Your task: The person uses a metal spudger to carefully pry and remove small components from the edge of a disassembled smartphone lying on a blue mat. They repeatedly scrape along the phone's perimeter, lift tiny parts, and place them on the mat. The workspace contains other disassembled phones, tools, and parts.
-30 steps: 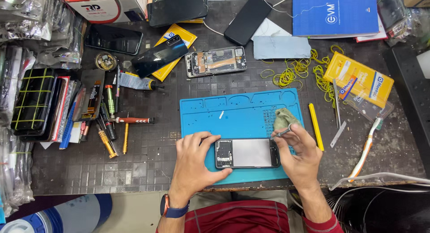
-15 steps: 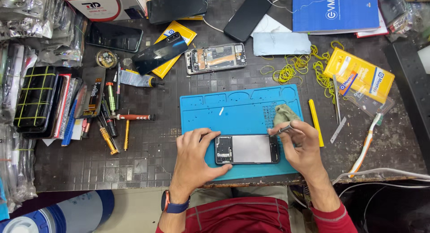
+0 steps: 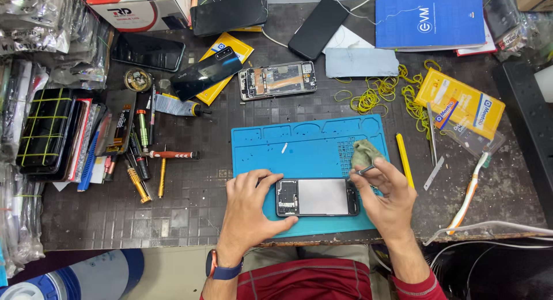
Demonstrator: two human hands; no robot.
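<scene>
Opened phone [image 3: 317,197] lies flat on blue mat [image 3: 305,144] at bench front edge, long axis left-right. Left hand [image 3: 249,210] fingers grip its left end; right hand [image 3: 387,196] fingers pinch tweezers [image 3: 365,170] beside green cloth [image 3: 365,153].

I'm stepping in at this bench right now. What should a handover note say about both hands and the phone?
Left hand: steadies the opened phone by its left end, on the blue mat.
Right hand: pinches a thin metal tool at the phone's right end; a small greenish cloth lies just above it.
Done: back is off, metal plate and board exposed.
Left: phone remains open; a second opened phone lies above the mat.
</scene>
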